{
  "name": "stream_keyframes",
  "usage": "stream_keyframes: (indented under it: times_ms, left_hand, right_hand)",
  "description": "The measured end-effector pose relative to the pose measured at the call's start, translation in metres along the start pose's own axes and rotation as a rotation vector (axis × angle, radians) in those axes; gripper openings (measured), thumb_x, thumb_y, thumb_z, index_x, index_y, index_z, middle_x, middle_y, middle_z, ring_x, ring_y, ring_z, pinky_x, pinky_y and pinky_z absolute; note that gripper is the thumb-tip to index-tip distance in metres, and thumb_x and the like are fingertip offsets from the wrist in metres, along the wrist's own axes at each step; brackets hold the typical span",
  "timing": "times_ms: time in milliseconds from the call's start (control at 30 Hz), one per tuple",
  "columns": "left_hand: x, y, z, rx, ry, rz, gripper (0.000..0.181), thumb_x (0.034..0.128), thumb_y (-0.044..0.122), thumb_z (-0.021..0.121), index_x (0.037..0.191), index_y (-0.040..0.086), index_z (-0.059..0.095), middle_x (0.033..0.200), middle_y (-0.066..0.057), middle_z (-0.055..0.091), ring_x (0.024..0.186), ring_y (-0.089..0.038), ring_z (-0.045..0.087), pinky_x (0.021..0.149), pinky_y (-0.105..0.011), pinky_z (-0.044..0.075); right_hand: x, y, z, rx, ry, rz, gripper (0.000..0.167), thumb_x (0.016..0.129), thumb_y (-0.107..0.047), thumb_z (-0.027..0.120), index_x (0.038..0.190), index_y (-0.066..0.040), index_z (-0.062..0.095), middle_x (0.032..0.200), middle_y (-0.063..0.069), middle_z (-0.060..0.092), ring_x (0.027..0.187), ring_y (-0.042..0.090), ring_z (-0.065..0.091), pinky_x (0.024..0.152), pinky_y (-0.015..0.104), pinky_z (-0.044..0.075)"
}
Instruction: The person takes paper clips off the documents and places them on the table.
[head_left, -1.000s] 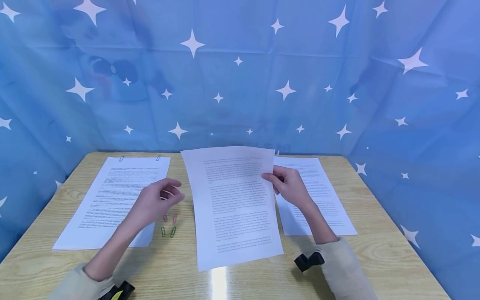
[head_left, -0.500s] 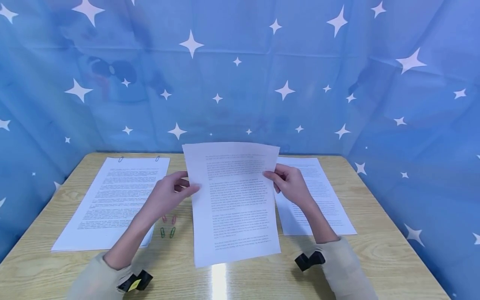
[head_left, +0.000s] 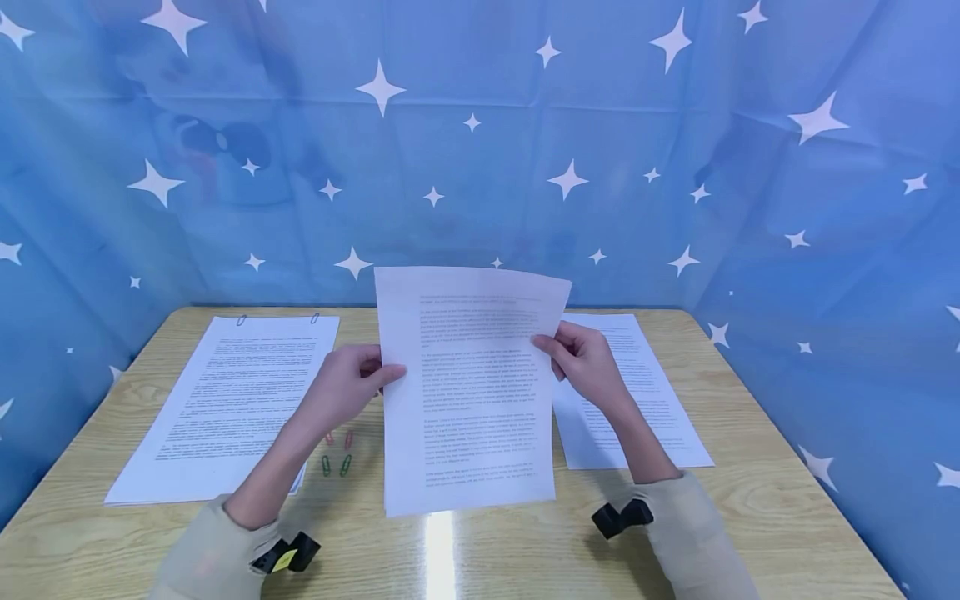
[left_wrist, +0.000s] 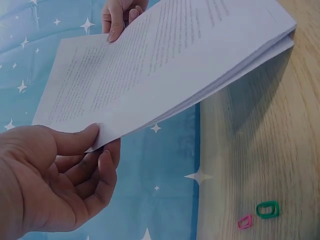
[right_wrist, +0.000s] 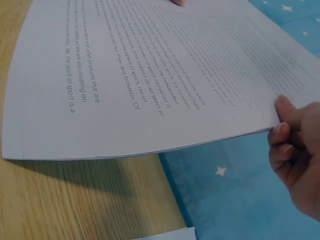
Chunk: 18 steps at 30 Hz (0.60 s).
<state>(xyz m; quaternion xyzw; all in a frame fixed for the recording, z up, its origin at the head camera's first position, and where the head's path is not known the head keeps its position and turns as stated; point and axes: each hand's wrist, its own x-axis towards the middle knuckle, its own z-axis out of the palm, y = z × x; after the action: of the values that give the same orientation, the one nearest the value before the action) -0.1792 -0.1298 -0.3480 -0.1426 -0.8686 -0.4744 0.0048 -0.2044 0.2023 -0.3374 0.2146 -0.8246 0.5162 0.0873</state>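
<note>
Several printed sheets of paper (head_left: 472,392) are held up together above the middle of the table. My left hand (head_left: 348,383) pinches their left edge, thumb on the printed face and fingers behind. At the right edge my right hand (head_left: 585,362) grips the sheets the same way. In the left wrist view the sheets (left_wrist: 150,75) fan slightly apart toward the lower end, and the left hand (left_wrist: 65,175) has its fingertips curled under the edge. The right wrist view shows the sheets (right_wrist: 125,90) with the right hand's thumb (right_wrist: 287,110) on top.
A paper stack (head_left: 217,400) with two blue paper clips at its top lies on the left. Another printed stack (head_left: 637,392) lies on the right, partly hidden by the right arm. Pink and green paper clips (head_left: 345,464) lie near the left forearm. Behind the table (head_left: 360,550) hangs a blue starry curtain (head_left: 450,225).
My left hand has moved right and taken hold of the sheets' left edge. The sheets have risen slightly and straightened. My right hand has kept its grip.
</note>
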Motion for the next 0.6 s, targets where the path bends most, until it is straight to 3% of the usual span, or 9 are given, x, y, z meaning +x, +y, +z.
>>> stream_keyframes:
  times_ms: [200, 333, 500, 600]
  left_hand:
    - [0.004, -0.001, 0.001, 0.010, 0.091, -0.033, 0.015, 0.0973, 0.012, 0.069, 0.103, 0.000, 0.075, 0.081, -0.006, 0.073, 0.067, -0.021, 0.061, 0.058, -0.029, 0.043]
    - [0.006, 0.000, 0.000, 0.028, 0.129, -0.041, 0.014, 0.0974, 0.013, 0.068, 0.100, 0.000, 0.075, 0.077, -0.006, 0.072, 0.059, -0.018, 0.052, 0.052, -0.028, 0.035]
    - [0.009, -0.002, -0.001, 0.020, 0.157, -0.046, 0.016, 0.0977, 0.013, 0.068, 0.100, -0.001, 0.075, 0.075, -0.008, 0.071, 0.057, -0.017, 0.048, 0.050, -0.028, 0.033]
    - [0.012, -0.003, -0.002, 0.003, 0.172, -0.061, 0.017, 0.0983, 0.013, 0.068, 0.101, -0.001, 0.075, 0.074, -0.008, 0.070, 0.055, -0.017, 0.044, 0.049, -0.027, 0.031]
  right_hand:
    - [0.005, 0.028, 0.002, 0.051, 0.018, -0.021, 0.015, 0.102, -0.012, 0.062, 0.110, -0.004, 0.071, 0.057, 0.013, 0.051, 0.045, 0.022, 0.043, 0.039, 0.029, 0.028]
    - [0.006, 0.027, 0.002, 0.067, -0.003, -0.006, 0.015, 0.101, -0.012, 0.063, 0.112, -0.004, 0.069, 0.059, 0.014, 0.052, 0.046, 0.020, 0.044, 0.041, 0.029, 0.030]
    - [0.006, 0.028, -0.001, 0.027, -0.078, 0.026, 0.017, 0.101, -0.018, 0.064, 0.092, -0.005, 0.063, 0.060, 0.013, 0.052, 0.050, 0.021, 0.047, 0.046, 0.029, 0.036]
    - [0.006, 0.028, -0.002, -0.002, -0.129, 0.029, 0.022, 0.102, -0.019, 0.064, 0.086, -0.005, 0.059, 0.060, 0.012, 0.053, 0.052, 0.030, 0.050, 0.048, 0.030, 0.040]
